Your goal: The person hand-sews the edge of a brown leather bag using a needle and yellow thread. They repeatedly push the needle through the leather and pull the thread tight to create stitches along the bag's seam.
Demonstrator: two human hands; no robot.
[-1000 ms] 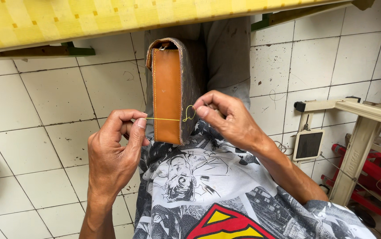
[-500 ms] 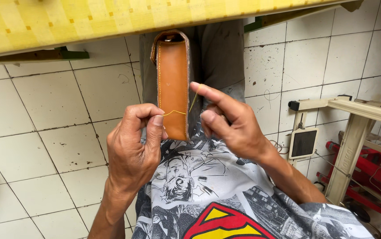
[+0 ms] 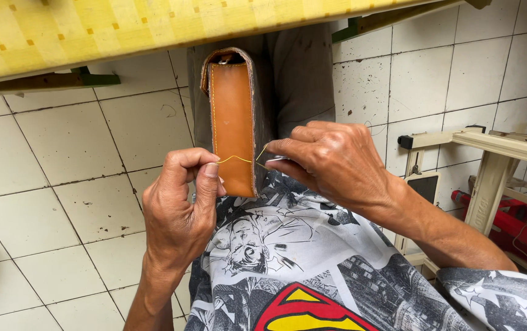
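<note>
Between the person's knees, under the edge of a yellow checked table (image 3: 92, 30), a tan leather case (image 3: 233, 122) stands on end. Its long axis runs up and down in the view, its narrow stitched edge faces the camera, and its lower end rests at the lap against a printed shirt (image 3: 288, 245).

A yellow thread (image 3: 236, 159) crosses the lower part of the case from side to side, nearly level, stretched between the two hands.

The left hand (image 3: 180, 208) comes up from below, forearm roughly upright, fingers curled into a loose fist. Its thumb and forefinger pinch the thread's left end just beside the case's left edge.

The right hand (image 3: 334, 159) reaches in from the right, forearm slanting down toward the lower right corner, knuckles upward. Its fingertips are closed on the thread's other end at the case's right edge; whether it also holds a needle I cannot tell.

The floor (image 3: 43, 184) is white tile, and a pale wooden frame (image 3: 496, 159) stands to the right.
</note>
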